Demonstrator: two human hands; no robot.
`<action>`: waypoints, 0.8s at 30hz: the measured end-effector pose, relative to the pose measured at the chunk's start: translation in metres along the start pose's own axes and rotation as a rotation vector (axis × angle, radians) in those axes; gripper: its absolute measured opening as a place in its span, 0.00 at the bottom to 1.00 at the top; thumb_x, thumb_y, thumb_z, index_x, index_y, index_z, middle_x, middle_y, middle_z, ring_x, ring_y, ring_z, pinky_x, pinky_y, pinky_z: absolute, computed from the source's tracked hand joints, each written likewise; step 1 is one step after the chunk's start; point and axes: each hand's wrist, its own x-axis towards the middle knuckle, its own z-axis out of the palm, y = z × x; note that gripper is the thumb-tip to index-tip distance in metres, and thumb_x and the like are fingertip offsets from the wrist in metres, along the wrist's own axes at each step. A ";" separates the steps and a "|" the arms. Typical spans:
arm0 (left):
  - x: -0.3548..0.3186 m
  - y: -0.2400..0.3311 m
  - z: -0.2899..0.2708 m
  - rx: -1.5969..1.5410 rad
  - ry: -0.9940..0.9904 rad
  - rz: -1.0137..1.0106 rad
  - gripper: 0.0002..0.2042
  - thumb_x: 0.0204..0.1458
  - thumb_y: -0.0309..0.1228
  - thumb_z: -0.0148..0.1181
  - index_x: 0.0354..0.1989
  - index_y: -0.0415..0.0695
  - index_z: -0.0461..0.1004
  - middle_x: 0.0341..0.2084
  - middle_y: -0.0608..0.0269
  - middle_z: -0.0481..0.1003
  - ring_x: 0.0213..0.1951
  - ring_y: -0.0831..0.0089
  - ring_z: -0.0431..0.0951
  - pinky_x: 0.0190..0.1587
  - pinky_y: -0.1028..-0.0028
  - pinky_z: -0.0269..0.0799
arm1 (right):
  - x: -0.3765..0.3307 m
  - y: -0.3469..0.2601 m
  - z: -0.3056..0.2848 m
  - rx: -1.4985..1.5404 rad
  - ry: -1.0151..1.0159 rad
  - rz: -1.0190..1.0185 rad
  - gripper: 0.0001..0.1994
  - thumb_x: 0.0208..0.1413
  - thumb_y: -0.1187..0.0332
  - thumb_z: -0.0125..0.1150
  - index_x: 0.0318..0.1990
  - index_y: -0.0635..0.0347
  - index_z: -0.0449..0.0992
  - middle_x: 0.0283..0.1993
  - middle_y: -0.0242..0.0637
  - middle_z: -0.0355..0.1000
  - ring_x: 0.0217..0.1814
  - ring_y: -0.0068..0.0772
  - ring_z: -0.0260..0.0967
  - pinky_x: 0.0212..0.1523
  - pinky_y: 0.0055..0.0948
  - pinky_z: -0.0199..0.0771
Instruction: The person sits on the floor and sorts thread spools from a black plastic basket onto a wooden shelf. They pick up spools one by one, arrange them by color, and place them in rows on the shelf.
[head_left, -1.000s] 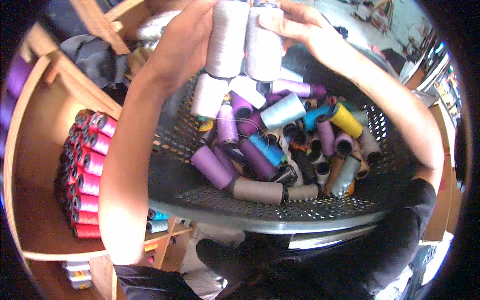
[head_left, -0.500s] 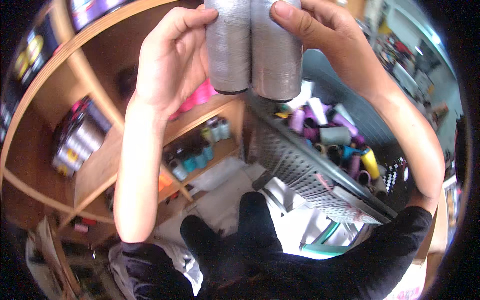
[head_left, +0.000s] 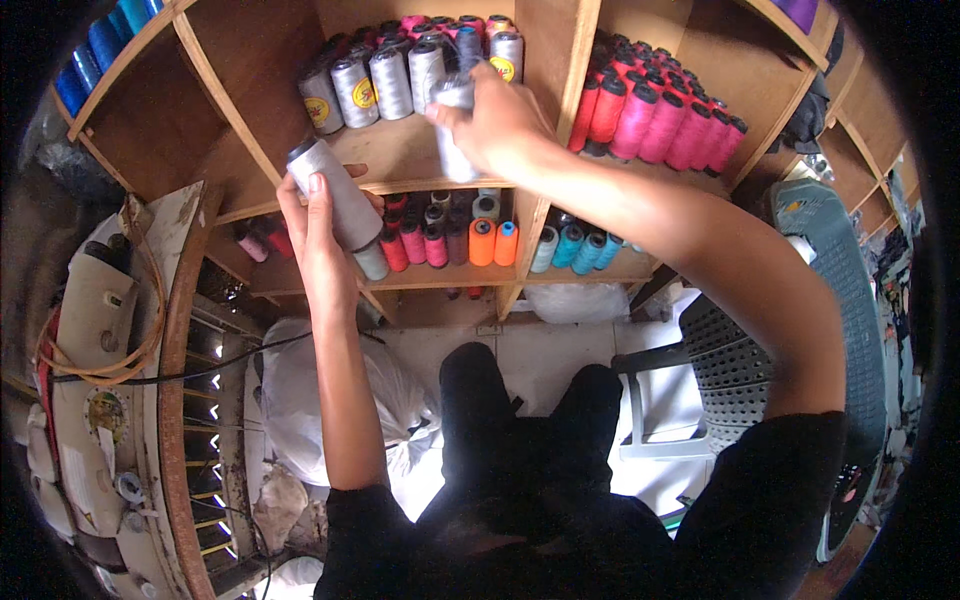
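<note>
My left hand (head_left: 312, 240) grips a grey thread cone (head_left: 345, 205), tilted, with its dark top toward the upper left, just in front of the shelf. My right hand (head_left: 508, 128) is wrapped round another pale grey thread cone (head_left: 456, 150), smeared by motion, at the front of an upper compartment. Behind it, several silver-grey thread cones (head_left: 391, 85) stand in rows on that compartment's floor (head_left: 395, 150), some with yellow labels. A dark blue cone (head_left: 467, 48) stands among them.
The wooden shelf's right compartment holds several pink and red cones (head_left: 640, 115). Below stand orange cones (head_left: 482, 243) and teal cones (head_left: 568, 247). A dark perforated plastic chair (head_left: 725, 350) is at my right. A white plastic bag (head_left: 310, 400) and a sewing machine (head_left: 95, 310) are at left.
My view has swung to face the shelf. The two grey cones, held side by side before, are now apart: the right one has moved to the upper compartment, the left one sits lower left.
</note>
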 end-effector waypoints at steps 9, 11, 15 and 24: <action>0.054 -0.052 -0.022 -0.244 -0.099 -0.197 0.22 0.62 0.34 0.51 0.62 0.41 0.58 0.49 0.46 0.74 0.45 0.54 0.80 0.52 0.54 0.77 | 0.106 0.043 0.050 0.096 0.311 0.235 0.32 0.52 0.52 0.75 0.57 0.66 0.73 0.54 0.55 0.78 0.60 0.55 0.75 0.60 0.45 0.75; 0.054 -0.053 -0.007 -0.169 -0.090 -0.209 0.24 0.60 0.32 0.52 0.63 0.40 0.57 0.51 0.47 0.74 0.46 0.55 0.79 0.52 0.55 0.77 | 0.109 0.051 0.058 0.137 0.307 0.188 0.34 0.49 0.50 0.77 0.58 0.64 0.74 0.54 0.54 0.78 0.60 0.53 0.75 0.62 0.44 0.74; 0.055 -0.046 0.009 0.051 -0.179 -0.087 0.26 0.62 0.32 0.62 0.64 0.41 0.58 0.53 0.54 0.73 0.55 0.69 0.72 0.60 0.67 0.67 | 0.104 0.051 0.069 0.164 0.359 0.059 0.31 0.45 0.63 0.79 0.54 0.71 0.72 0.52 0.57 0.77 0.57 0.56 0.76 0.58 0.46 0.76; 0.067 -0.067 0.047 0.241 -0.314 0.092 0.28 0.53 0.25 0.71 0.61 0.41 0.66 0.48 0.55 0.75 0.49 0.67 0.77 0.50 0.66 0.78 | -0.019 0.069 0.066 0.481 0.436 -0.152 0.14 0.54 0.81 0.61 0.49 0.64 0.75 0.46 0.41 0.79 0.47 0.29 0.79 0.51 0.28 0.78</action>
